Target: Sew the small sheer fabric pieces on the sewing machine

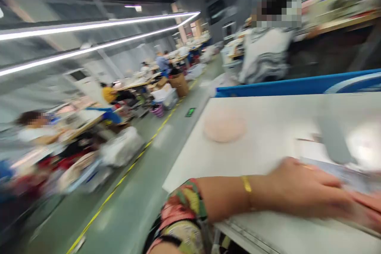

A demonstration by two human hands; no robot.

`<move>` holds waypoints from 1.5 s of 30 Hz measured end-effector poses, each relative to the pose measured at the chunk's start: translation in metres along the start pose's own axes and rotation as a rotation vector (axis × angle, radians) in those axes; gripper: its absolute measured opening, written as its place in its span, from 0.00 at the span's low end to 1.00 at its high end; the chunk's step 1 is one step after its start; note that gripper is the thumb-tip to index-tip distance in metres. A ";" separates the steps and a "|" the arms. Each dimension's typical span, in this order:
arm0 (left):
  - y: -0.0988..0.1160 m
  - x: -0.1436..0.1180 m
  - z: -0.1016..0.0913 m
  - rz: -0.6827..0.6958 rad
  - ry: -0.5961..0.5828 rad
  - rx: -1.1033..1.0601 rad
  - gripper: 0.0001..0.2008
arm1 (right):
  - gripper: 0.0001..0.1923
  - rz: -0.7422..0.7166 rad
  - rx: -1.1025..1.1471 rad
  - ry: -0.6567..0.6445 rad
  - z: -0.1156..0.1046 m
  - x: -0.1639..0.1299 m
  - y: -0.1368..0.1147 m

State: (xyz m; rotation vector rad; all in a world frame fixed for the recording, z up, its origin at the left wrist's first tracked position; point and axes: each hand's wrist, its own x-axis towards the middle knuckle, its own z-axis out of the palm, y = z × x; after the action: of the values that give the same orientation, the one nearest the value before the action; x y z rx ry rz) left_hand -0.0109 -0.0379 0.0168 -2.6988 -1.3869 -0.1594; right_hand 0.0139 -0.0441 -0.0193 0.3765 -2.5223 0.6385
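My left hand (309, 188), with a yellow bracelet at the wrist, reaches across the white tabletop (268, 139) to the right. Its fingers are smeared by motion, so I cannot make out whether they grip anything. At the right edge, a blurred skin-toned shape looks like part of my right hand (370, 208), close to the left fingertips; its hold is hidden. Just beyond the hands lies a bluish-grey flat surface (342, 170), with a grey upright piece (335, 139) behind it. A round pale pink pad (225, 124) lies on the tabletop, apart from my hands.
A blue panel (268, 89) runs along the table's far edge. Beyond it a person in a white top (264, 53) sits at another bench. To the left, an aisle with a yellow floor line (131, 166) passes white bags (120, 147), a cardboard box (179, 84) and other workers.
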 end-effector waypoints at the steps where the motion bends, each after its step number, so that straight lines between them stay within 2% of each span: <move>1: 0.001 0.008 0.000 0.043 0.080 -0.059 0.10 | 0.15 0.112 -0.074 0.018 -0.021 -0.028 0.004; 2: 0.000 0.013 0.001 0.041 0.140 -0.105 0.11 | 0.14 0.223 -0.149 0.037 -0.042 -0.056 0.006; 5: -0.016 0.024 0.008 0.027 0.245 -0.233 0.05 | 0.12 0.506 -0.351 0.090 -0.097 -0.130 0.000; 6: -0.022 0.026 0.010 0.029 0.260 -0.266 0.08 | 0.13 0.574 -0.404 0.106 -0.111 -0.148 -0.003; 8: -0.027 0.028 0.012 0.056 0.259 -0.297 0.13 | 0.14 0.661 -0.481 0.137 -0.132 -0.171 -0.008; 10: -0.026 0.026 0.010 0.075 0.271 -0.300 0.14 | 0.15 0.688 -0.523 0.160 -0.142 -0.180 -0.009; 17: -0.023 0.026 0.008 0.079 0.317 -0.262 0.14 | 0.13 0.697 -0.560 0.145 -0.141 -0.177 -0.003; 22: -0.027 0.029 0.012 0.085 0.334 -0.231 0.14 | 0.12 0.764 -0.611 0.101 -0.145 -0.175 -0.005; 29: -0.022 0.032 0.014 0.030 0.333 -0.179 0.13 | 0.13 0.824 -0.639 0.116 -0.146 -0.173 -0.001; 39: -0.021 0.037 0.012 0.009 0.384 -0.141 0.14 | 0.13 0.808 -0.701 0.163 -0.144 -0.174 0.004; 45: -0.017 0.037 0.013 -0.014 0.353 -0.137 0.15 | 0.12 0.815 -0.699 0.148 -0.146 -0.173 0.002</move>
State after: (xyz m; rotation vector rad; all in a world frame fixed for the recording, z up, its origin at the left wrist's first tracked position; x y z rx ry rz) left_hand -0.0028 0.0035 0.0101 -2.5951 -1.3273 -0.7170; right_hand 0.2165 0.0550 -0.0015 -0.9370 -2.4918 0.0018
